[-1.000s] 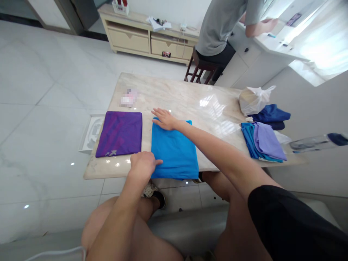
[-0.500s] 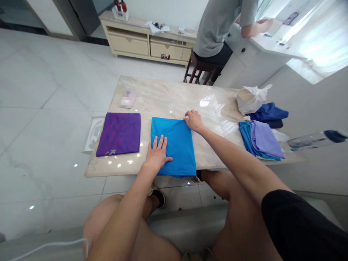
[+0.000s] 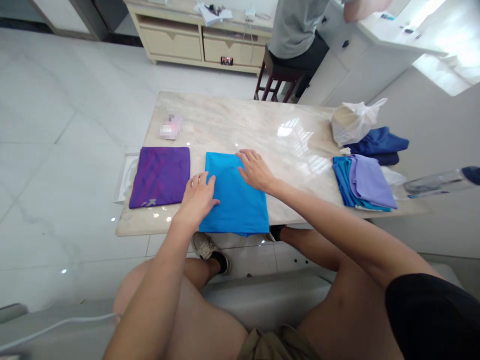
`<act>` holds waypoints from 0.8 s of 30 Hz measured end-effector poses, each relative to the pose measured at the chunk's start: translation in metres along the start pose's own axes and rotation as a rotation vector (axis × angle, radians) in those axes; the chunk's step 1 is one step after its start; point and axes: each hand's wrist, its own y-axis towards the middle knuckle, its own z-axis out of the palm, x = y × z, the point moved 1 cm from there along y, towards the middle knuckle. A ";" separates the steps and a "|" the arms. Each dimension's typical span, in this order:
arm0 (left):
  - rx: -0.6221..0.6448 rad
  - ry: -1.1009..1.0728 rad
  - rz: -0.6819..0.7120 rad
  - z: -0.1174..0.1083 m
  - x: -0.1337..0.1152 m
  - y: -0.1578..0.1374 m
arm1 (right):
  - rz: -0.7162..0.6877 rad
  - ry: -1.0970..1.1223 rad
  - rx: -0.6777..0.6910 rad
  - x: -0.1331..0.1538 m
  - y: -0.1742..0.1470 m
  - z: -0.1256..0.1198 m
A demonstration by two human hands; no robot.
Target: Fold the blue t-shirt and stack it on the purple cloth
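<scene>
A bright blue folded cloth, likely a garment (image 3: 236, 200), lies flat on the marble-topped table (image 3: 225, 115), its near edge hanging slightly past the table's front. My left hand (image 3: 198, 195) is at the cloth's left edge, fingers apart and bent a little. Over the upper right part of the cloth is my right hand (image 3: 255, 169), fingers stretched toward its far edge. Whether either palm presses on the fabric is hard to tell. To the left lies a folded purple garment (image 3: 161, 175) with a small light print at its lower edge.
At the table's right sit a lavender folded cloth (image 3: 371, 182) on blue ones, dark blue fabric (image 3: 378, 142), a white plastic bag (image 3: 352, 122) and a clear bottle (image 3: 435, 182). A blurred small item (image 3: 171, 127) is far left. Beyond, a person (image 3: 296, 30) sits on a stool (image 3: 281, 70).
My left hand has shifted left from the middle of the blue cloth to its edge. My right hand has moved left, from the far right corner onto the cloth. The view has tilted slightly.
</scene>
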 end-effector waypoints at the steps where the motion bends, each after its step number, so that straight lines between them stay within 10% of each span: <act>1: -0.011 -0.001 -0.023 -0.005 0.002 0.000 | -0.052 0.017 -0.003 0.011 -0.019 -0.003; 7: -0.007 -0.052 -0.201 -0.009 0.001 0.000 | -0.124 0.014 0.159 0.053 -0.122 0.023; 12: -0.040 -0.253 -0.265 0.002 0.002 0.010 | 0.009 0.001 0.037 0.031 -0.126 0.002; 20: 0.097 -0.872 -0.459 0.017 0.030 0.029 | 0.816 0.549 0.131 -0.009 -0.104 -0.030; 24: 0.174 -1.133 -0.482 0.018 0.034 0.026 | 0.970 0.796 0.198 -0.006 -0.096 -0.027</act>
